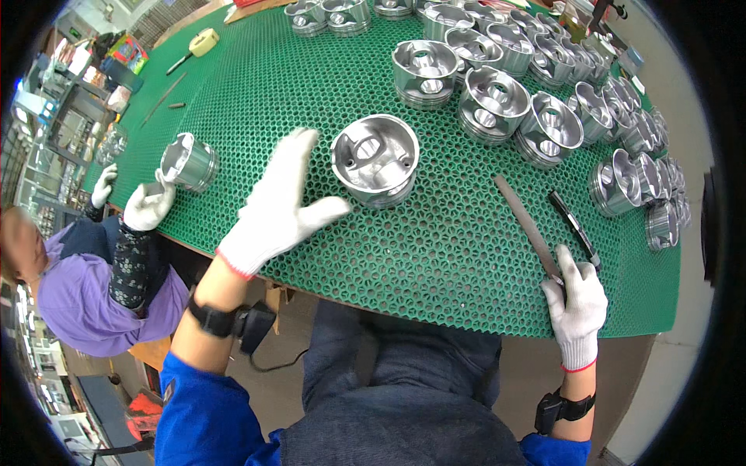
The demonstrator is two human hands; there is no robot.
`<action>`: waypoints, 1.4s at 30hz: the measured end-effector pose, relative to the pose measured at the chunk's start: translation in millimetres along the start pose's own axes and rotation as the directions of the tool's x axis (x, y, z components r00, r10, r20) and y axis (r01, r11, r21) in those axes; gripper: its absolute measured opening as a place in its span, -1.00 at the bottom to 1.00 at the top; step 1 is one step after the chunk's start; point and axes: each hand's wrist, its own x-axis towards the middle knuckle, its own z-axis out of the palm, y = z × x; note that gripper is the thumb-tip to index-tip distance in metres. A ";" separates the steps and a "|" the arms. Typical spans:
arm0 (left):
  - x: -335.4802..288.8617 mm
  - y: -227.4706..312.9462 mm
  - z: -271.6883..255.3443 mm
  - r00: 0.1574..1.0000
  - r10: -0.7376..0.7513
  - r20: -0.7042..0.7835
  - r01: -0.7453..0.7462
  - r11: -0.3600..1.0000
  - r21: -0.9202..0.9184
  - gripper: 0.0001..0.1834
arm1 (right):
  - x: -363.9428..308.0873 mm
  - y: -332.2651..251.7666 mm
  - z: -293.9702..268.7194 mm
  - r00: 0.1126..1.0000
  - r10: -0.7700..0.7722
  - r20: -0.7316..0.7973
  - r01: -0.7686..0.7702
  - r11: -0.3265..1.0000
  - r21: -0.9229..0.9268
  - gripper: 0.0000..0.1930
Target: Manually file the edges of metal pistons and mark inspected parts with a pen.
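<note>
A metal piston stands on the green perforated mat with its hollow, open end up. Just left of it, my gloved left hand is open, fingers together and stretched away from me, thumb pointing toward the piston without gripping it. At the front right, my gloved right hand closes on the near end of a flat metal file; its handle end is hidden under the fingers. A black marker pen lies beside the file, its near end close to my right fingertips.
Several pistons crowd the mat at the back and right. On the left, a co-worker's gloved hand touches another piston. A yellow-headed tool and a thin rod lie far left.
</note>
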 end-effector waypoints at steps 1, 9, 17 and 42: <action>21.4 19.6 2.0 0.991 0.032 0.131 0.021 0.924 -0.383 -0.08 | -2.1 -1.1 -3.3 1.000 0.022 0.000 -0.022 1.000 -0.010 -0.38; 35.6 75.3 18.9 0.940 0.297 0.165 -0.231 0.914 -0.333 0.14 | -1.9 -1.8 0.9 0.998 0.016 -0.068 -0.013 0.999 0.043 -0.49; -16.6 79.0 27.5 0.962 0.265 0.069 -0.202 0.857 -0.474 0.39 | -0.9 -1.4 1.9 0.995 -0.007 -0.101 0.012 0.999 0.048 -0.53; -67.6 98.8 -4.8 0.842 0.211 0.497 0.370 -0.895 -0.248 0.12 | -13.5 7.8 0.0 0.961 -0.170 -0.220 0.162 0.985 -0.052 -0.69</action>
